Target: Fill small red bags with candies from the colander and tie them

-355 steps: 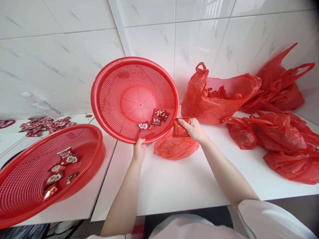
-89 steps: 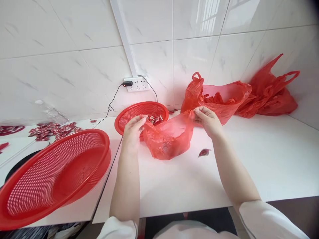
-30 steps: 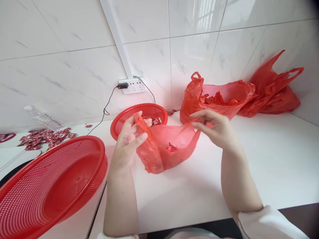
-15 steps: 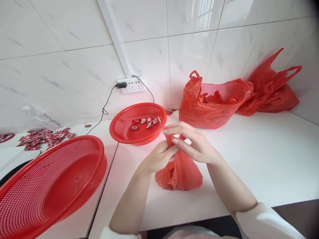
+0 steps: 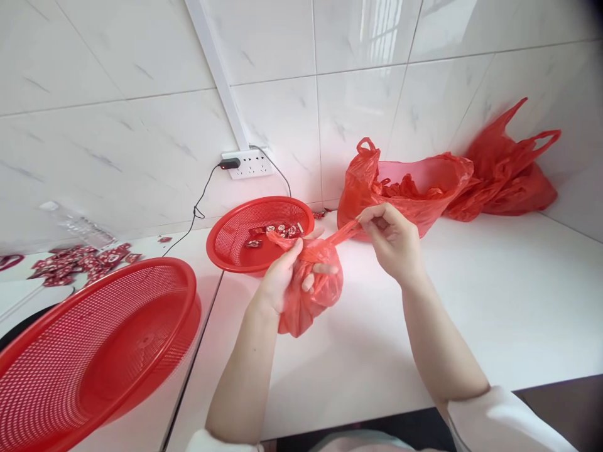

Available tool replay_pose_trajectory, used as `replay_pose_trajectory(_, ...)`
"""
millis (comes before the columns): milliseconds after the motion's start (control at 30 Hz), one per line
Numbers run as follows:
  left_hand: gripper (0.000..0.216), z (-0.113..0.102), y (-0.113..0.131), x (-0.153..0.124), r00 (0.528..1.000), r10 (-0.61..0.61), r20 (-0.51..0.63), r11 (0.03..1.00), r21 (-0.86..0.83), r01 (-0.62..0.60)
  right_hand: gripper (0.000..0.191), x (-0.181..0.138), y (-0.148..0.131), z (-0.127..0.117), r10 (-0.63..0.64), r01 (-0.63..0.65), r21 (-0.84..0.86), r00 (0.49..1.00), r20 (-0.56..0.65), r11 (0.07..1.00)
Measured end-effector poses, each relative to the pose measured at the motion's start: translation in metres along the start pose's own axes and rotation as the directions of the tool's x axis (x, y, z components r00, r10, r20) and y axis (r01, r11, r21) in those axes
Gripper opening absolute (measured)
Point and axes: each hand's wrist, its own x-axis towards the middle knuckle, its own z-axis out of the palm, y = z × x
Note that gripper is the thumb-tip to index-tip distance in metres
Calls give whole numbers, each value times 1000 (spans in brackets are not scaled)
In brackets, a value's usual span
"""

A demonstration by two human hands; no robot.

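Bag (image 5: 325, 294) of thin, crinkled red plastic bulges mid-view, clutched in the left hand (image 5: 281, 271); the right hand (image 5: 394, 243), apart toward two o'clock, pinches its taut, ropelike end (image 5: 345, 231). At ten o'clock, a round mesh basket (image 5: 227, 242) holds glossy packets (image 5: 283, 230), print too small to read. White worktop (image 5: 377, 345) beneath; grey-veined tiles (image 5: 271, 41) at twelve.

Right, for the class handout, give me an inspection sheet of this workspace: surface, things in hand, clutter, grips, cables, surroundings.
Surface: white table, dark seam at left.
Things in hand: small red bag, contents not distinguishable.
Clutter: large basket, smaller basket holding packets, packet pile, clear bottle, open red bag, bunched red bag.
Grips: left grip holds the small red bag; right grip pinches a stretched strip of it.
Cables: black cable plugged into the outlet strip; second cable dropping behind the smaller basket.
Surroundings: pale tiled wall, white trunking.
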Motion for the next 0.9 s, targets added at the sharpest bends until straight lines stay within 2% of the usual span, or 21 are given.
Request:
replay_pose_trajectory(33,46,-2,0,2,1000,7,-3,998,-57,-8,7,-1,-4,0,-5,0,98,999,47,995)
replay_pose_trajectory(100,40,-5,0,6,999,31,-13,984,-176,-33,8,-5,-11,1,-20,-62,316,968,250,947)
replay_pose_trajectory(167,35,-7,2,7,999,48,-20,961,-272,-52,8,-8,-15,3,-44,-192,424,873,486,885)
replay_pose_trajectory(233,33,-8,4,6,998,51,-26,944,-326,-56,8,-10,-14,5,-40,-313,424,764,644,850)
replay_pose_trajectory(300,31,-10,7,4,998,63,-18,934,-352,-66,7,-10,-10,6,11,-423,381,681,732,822)
replay_pose_trajectory(333,31,-11,8,3,997,74,-7,934,-351,-72,7,-9,-8,6,42,-456,359,664,746,814)
replay_pose_trajectory(367,30,-11,8,1,996,87,8,939,-335,-79,7,-7,-5,6,67,-461,346,673,737,817)
replay_pose_trajectory(400,31,-11,7,0,994,105,25,949,-302,-92,7,-6,-4,6,82,-436,338,704,706,834)
replay_pose_trajectory(467,32,-8,4,-1,986,157,51,973,-180,-146,9,-4,-3,8,63,-317,330,799,598,889)
replay_pose_trajectory(500,33,-5,2,-2,980,188,60,978,-101,-182,14,-3,-3,10,28,-250,327,831,556,911)
replay_pose_trajectory(533,35,-2,-1,-2,973,219,70,976,-20,-218,21,-3,-4,12,-7,-203,324,839,545,924)
replay_pose_trajectory(567,37,0,-3,-3,966,246,81,966,63,-251,30,-4,-4,14,-30,-183,318,826,562,930)
replay_pose_trajectory(667,46,6,-7,-6,955,278,106,895,331,-298,49,-7,-3,22,-14,-217,265,748,663,939)
replay_pose_trajectory(767,49,3,-5,-9,937,348,28,727,623,-289,55,-10,2,26,53,-237,178,726,686,955)
replay_pose_trajectory(833,46,-1,-3,-11,874,485,-34,560,780,-280,56,-11,6,29,81,-248,131,693,717,960)
replay_pose_trajectory(900,41,-3,-1,-11,784,620,-22,403,867,-294,54,-13,8,31,92,-250,96,644,760,964)
